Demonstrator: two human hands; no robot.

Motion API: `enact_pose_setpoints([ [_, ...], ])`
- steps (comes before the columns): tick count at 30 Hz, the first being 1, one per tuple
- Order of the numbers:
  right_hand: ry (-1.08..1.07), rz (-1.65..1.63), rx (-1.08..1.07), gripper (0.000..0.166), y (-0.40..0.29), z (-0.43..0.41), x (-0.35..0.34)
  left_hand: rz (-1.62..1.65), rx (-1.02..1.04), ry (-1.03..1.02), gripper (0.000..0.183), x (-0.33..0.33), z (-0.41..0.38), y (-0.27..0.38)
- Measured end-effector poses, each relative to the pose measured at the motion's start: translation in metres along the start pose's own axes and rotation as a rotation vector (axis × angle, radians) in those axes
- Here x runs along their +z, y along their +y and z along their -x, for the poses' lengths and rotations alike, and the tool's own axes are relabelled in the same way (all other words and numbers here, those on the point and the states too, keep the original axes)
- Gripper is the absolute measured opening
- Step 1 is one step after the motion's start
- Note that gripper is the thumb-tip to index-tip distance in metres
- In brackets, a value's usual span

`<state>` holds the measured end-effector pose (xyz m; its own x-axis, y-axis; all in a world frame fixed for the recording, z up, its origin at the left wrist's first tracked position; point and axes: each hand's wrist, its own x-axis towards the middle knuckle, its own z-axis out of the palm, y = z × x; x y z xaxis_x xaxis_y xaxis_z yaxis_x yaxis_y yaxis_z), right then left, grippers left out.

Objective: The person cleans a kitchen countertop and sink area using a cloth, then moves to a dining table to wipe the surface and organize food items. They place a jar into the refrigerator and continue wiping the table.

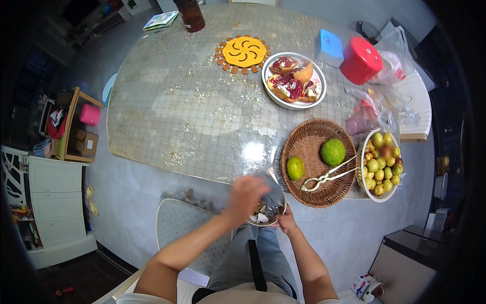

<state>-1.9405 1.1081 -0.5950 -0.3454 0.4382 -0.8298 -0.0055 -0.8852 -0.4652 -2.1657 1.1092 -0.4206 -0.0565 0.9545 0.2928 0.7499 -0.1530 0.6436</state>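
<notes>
My right hand point(287, 221) grips the side of a round bowl point(266, 224) held at the near table edge, above my lap. Inside the bowl are brown and white scraps point(261, 217), too small to name surely. Above its left side is my left hand point(246, 195), blurred by motion. A dark grey, film-like thing point(272, 192) lies beside its fingers over the bowl; whether they hold it is unclear. Just right of the bowl, a brown wicker basket point(315, 133) carries two green citrus fruits point(333, 151) and a metal cracker-like tool point(319, 181).
A white basket of jujube-like fruits point(380, 167) stands at the right edge. Farther back are a white dish point(294, 106) of opened pomegranates point(290, 85), a yellow sun-shaped mat point(245, 51), a red canister point(361, 60) and a brown bottle point(191, 16). A padded chair point(186, 231) is below left.
</notes>
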Motion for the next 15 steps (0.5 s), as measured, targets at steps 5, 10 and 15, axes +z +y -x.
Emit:
enact_pose_setpoints([
  [5,-0.02,0.019,-0.021,0.084,-0.005,0.006,0.006,-0.26,-0.194,0.37,0.03,-0.015,-0.048,-0.086],
  [10,0.031,-0.007,-0.025,0.078,-0.007,0.009,0.005,-0.107,-0.008,0.175,0.035,0.033,-0.017,-0.03],
  [15,0.032,0.063,-0.059,0.077,-0.016,0.02,0.003,0.163,0.008,-0.019,0.034,0.048,0.031,0.019],
])
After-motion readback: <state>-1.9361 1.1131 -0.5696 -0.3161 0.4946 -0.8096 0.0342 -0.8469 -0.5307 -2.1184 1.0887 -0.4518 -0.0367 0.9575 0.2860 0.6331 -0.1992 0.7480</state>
